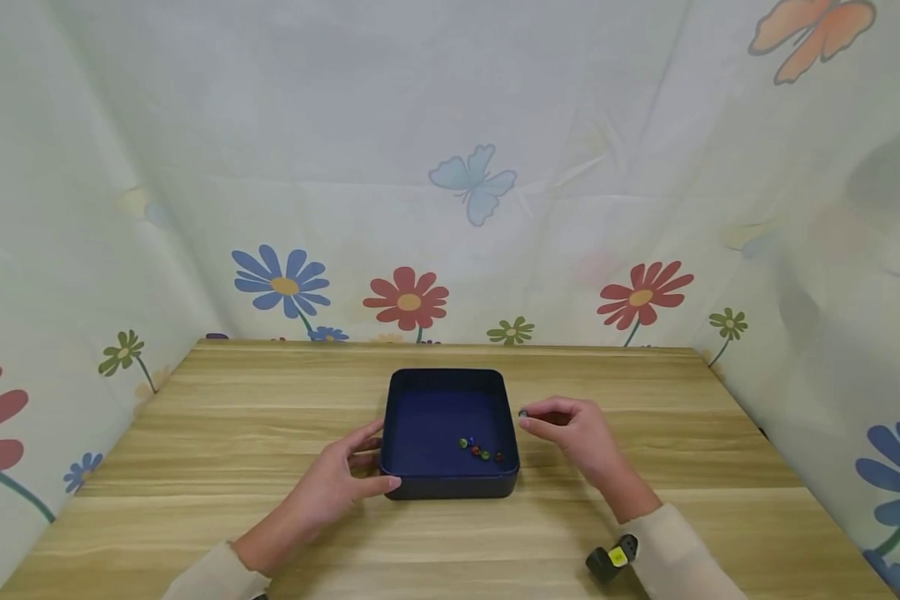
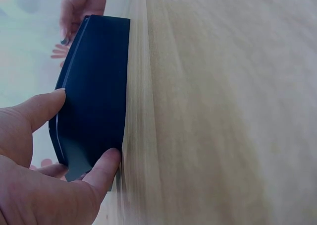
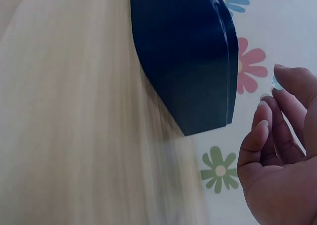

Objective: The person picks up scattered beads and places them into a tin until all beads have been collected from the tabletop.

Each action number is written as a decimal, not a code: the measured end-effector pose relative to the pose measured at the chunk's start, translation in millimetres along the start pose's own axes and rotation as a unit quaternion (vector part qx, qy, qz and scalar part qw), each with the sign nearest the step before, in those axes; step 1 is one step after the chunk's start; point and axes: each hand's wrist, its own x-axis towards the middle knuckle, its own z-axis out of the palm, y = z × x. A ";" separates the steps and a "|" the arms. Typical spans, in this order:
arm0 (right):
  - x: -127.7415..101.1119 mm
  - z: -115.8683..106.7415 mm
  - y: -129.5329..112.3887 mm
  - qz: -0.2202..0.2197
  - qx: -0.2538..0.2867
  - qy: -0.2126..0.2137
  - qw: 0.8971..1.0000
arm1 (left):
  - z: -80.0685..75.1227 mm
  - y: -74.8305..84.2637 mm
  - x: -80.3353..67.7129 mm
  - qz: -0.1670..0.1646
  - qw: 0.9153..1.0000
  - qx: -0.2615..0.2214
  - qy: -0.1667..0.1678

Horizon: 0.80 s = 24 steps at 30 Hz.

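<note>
A square dark blue tray (image 1: 450, 486) with raised walls rests on the table. Inside it, toward the near right, lie several small glass marbles (image 1: 476, 450) in green, blue and red tones. My left hand (image 1: 335, 482) holds the tray's near left corner; in the left wrist view the thumb (image 2: 44, 108) lies at the wall near the rim and the fingers wrap around the corner lower down. Just off the tray's right wall, my right hand (image 1: 579, 433) pinches a pale bluish marble (image 3: 278, 83) between thumb and index finger, at about rim height.
The wood-grain table (image 1: 270, 408) extends on all sides of the tray. A flower-printed curtain (image 1: 345, 208) hangs behind it and along both sides. A small black device with a yellow label (image 1: 617, 557) sits at the right wrist, by the sleeve.
</note>
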 end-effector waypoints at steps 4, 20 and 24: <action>2.2 5.7 -4.7 0.001 -0.001 -0.004 1.000 | -0.3 -0.4 -0.5 0.001 1.000 -0.001 -0.001; 14.3 24.4 -18.0 0.000 0.012 0.002 1.000 | 0.3 1.6 -1.7 -0.001 1.000 0.004 0.001; 17.0 29.1 -21.6 0.003 0.013 0.005 1.000 | 0.2 1.7 -1.8 0.000 1.000 0.001 -0.002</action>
